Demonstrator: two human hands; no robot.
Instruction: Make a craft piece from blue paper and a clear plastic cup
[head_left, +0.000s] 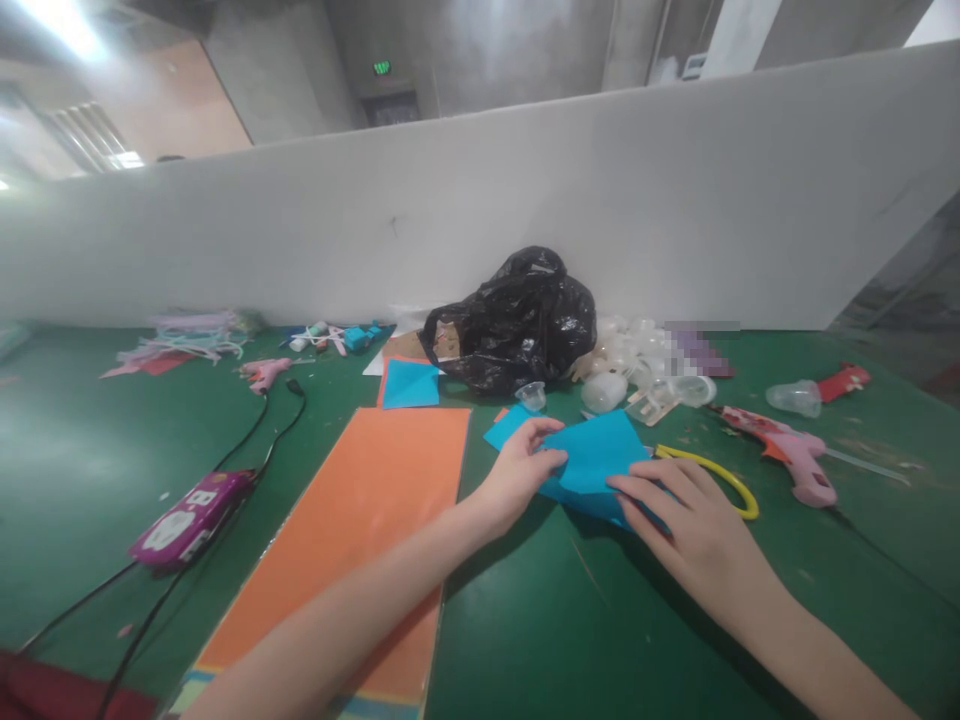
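Observation:
A sheet of blue paper (600,447) is held between my two hands, tilted a little above the green table, with a fold or second layer beneath it. My left hand (519,468) pinches its left edge between thumb and fingers. Along the lower right edge, my right hand (686,510) has its fingers closed on the same paper; its thumb is hidden. Just behind my left hand lies another piece of blue paper (504,428) with a bit of orange at its corner. Yellow-handled scissors (731,478) rest beside my right hand, their blades out of sight.
A long orange sheet pack (397,480) lies left of my hands, below a blue square (410,384). A black plastic bag (525,320) and clear plastic cups (604,390) stand along the white partition. Pink glue guns (795,455) and a purple power strip (191,520) trail cords.

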